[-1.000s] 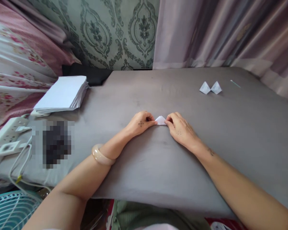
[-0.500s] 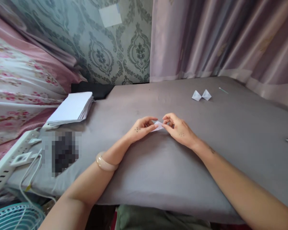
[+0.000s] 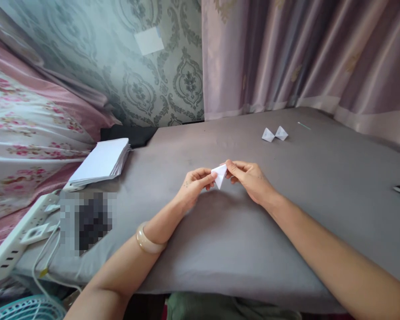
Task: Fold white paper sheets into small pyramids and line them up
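Observation:
A small white folded paper (image 3: 220, 174), triangular with one point downward, is held up between my hands above the grey cloth. My left hand (image 3: 197, 186) pinches its left side, thumb in front and fingers behind. At the paper's upper right corner, my right hand (image 3: 248, 176) grips with thumb and forefinger. Farther back on the right lie two white folded paper shapes (image 3: 268, 135), side by side and close together.
A stack of white paper (image 3: 100, 161) lies at the left, by a black item (image 3: 129, 135). Nearer are a white power strip (image 3: 16, 242) with cables and a blurred dark object (image 3: 95, 222). A thin white stick (image 3: 304, 126) lies at the back right of the grey-covered surface (image 3: 173, 151).
The folded paper has been lifted and turned, so its point now faces down. Both hands have rotated with it, and the right thumb sits higher. The view has shifted slightly.

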Demonstrator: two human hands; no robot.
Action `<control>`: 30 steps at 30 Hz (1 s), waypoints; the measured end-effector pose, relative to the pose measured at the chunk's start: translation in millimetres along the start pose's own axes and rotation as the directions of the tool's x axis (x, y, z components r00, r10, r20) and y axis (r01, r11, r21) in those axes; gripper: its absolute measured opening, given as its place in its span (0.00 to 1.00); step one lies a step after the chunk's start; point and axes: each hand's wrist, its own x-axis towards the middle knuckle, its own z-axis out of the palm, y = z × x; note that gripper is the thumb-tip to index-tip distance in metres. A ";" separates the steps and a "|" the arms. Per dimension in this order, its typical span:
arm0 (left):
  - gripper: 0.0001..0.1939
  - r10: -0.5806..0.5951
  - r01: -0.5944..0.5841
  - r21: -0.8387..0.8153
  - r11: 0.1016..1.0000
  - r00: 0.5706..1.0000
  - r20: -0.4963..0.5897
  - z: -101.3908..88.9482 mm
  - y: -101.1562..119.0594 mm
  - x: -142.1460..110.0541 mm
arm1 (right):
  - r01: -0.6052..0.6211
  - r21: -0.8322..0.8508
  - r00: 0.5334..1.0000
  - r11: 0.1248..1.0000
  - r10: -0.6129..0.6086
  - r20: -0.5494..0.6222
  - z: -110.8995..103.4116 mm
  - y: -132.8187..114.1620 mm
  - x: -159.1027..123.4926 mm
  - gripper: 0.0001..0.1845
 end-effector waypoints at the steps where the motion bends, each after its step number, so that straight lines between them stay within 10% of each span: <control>1: 0.15 -0.011 0.011 -0.007 1.000 1.000 0.007 0.4 -0.2 -0.4 | 0.013 -0.001 1.000 1.000 -0.013 -0.015 0.6 1.4 0.0 0.21; 11: 0.18 -0.109 0.107 0.023 0.994 0.988 0.108 3.9 -4.3 -1.3 | 0.112 -0.288 0.981 0.951 -0.152 -0.120 2.5 6.6 0.7 0.18; 20: 0.14 -0.001 -0.008 -0.086 0.996 0.994 -0.110 6.1 -2.2 -1.4 | -0.087 0.006 0.995 0.996 0.087 0.056 12.3 3.7 -6.1 0.24; 30: 0.14 0.008 -0.017 -0.072 0.997 0.993 -0.121 7.7 -9.0 0.9 | 0.011 -0.102 0.991 0.995 -0.024 -0.130 21.6 17.3 -5.2 0.16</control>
